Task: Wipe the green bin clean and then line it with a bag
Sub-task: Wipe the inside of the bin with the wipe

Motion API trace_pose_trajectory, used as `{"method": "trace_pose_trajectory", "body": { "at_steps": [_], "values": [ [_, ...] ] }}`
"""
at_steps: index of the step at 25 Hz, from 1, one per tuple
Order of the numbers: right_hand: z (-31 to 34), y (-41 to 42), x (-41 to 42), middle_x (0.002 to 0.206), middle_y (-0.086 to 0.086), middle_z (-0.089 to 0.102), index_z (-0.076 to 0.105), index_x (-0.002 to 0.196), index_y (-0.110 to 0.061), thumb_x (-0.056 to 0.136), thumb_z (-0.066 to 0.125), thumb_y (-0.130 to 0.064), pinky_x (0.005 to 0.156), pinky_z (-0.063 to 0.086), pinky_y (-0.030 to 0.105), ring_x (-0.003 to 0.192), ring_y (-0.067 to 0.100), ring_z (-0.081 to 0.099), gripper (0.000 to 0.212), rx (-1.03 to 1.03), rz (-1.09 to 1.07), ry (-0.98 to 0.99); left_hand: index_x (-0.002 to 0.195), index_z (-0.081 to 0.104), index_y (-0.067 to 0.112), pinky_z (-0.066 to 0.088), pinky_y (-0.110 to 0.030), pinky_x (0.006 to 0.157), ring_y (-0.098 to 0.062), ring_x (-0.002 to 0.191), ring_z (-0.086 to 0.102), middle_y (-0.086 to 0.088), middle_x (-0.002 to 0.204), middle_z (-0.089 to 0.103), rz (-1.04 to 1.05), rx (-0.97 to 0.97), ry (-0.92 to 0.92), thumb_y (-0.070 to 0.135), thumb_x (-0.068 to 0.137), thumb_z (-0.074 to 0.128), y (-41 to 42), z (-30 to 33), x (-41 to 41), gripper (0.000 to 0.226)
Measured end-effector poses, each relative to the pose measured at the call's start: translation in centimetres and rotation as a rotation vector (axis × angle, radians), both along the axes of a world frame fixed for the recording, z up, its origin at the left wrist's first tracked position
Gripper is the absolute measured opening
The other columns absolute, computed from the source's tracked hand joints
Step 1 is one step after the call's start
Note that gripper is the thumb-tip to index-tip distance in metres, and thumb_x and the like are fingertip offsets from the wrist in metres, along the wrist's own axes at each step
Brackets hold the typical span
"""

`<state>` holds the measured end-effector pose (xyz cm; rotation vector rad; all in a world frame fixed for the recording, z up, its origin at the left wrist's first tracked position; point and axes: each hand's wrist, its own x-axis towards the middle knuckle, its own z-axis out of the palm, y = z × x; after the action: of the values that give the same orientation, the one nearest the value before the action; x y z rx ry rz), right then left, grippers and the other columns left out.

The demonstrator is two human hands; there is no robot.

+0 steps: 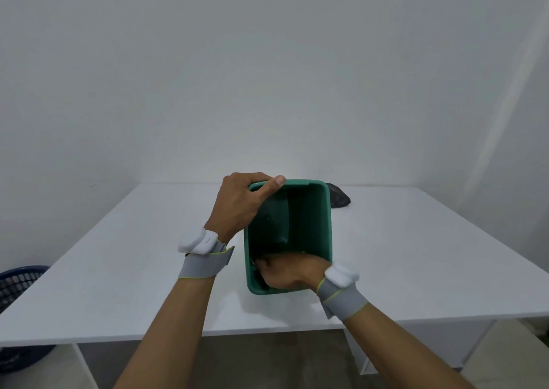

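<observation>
The green bin (315, 219) stood mid-frame on the table (118, 255). The left hand (240, 204) gripped its top rim. The right hand (285, 272) reached inside, curled; what it held, I cannot tell. This looked like wiping; bagging comes next.

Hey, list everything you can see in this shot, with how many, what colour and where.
bin: one, green, on the table centre, open top toward the camera.
dark bundle: one, black, on the table behind the bin; what it is cannot be told.
table: one, white, against the wall.
basket: one, dark blue mesh, on the floor at far left.
wristbands: two, grey with white units, one per wrist.
hands: left hand grips the bin's far-left rim; right hand reaches inside the bin's near end.
</observation>
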<state>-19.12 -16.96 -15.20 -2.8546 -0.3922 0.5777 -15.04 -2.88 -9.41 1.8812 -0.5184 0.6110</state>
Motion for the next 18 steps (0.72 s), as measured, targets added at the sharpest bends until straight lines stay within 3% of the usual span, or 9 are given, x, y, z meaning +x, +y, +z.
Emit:
{"method": "trace_pose_trajectory", "body": {
  "at_steps": [2,9,14,18],
  "values": [
    [-0.3,0.7,1.9,0.158,0.019,0.043,0.047,0.149,-0.006,0.110,0.018,-0.039,0.117,0.030,0.039,0.144,0.035,0.041,0.059,-0.041,-0.016,0.018,0.087,0.084,0.032,0.050,-0.017,0.064,-0.004,0.071,0.068,0.015,0.079,0.078,0.009,0.002,0.004,0.060,0.094,0.072,0.0,0.0,0.0,0.031],
    [-1.5,1.8,5.4,0.171,0.009,0.017,0.020,0.163,-0.011,0.114,0.026,-0.037,0.124,0.014,0.032,0.157,0.027,0.017,0.057,-0.087,-0.026,0.067,0.090,0.086,0.027,0.052,-0.018,0.067,-0.010,0.078,0.073,0.015,0.082,0.079,0.000,-0.009,-0.008,0.056,0.095,0.073,0.1,-0.2,-0.1,0.032],
    [-1.5,1.1,4.5,0.165,0.013,0.033,0.037,0.157,-0.014,0.110,0.025,-0.041,0.120,0.026,0.037,0.151,0.032,0.033,0.056,-0.120,0.024,-0.036,0.088,0.084,0.025,0.056,-0.033,0.071,-0.018,0.080,0.072,0.007,0.082,0.079,-0.005,-0.019,0.031,0.057,0.095,0.072,0.3,-0.1,-0.1,0.035],
    [-0.5,-0.1,1.6,0.161,0.014,0.040,0.041,0.154,-0.014,0.109,0.016,-0.046,0.122,0.028,0.045,0.147,0.035,0.038,0.062,-0.079,0.040,-0.074,0.087,0.084,0.024,0.055,-0.031,0.071,-0.020,0.081,0.072,0.005,0.081,0.079,-0.023,-0.026,0.045,0.055,0.096,0.072,0.5,0.3,0.1,0.035]
  ]
}}
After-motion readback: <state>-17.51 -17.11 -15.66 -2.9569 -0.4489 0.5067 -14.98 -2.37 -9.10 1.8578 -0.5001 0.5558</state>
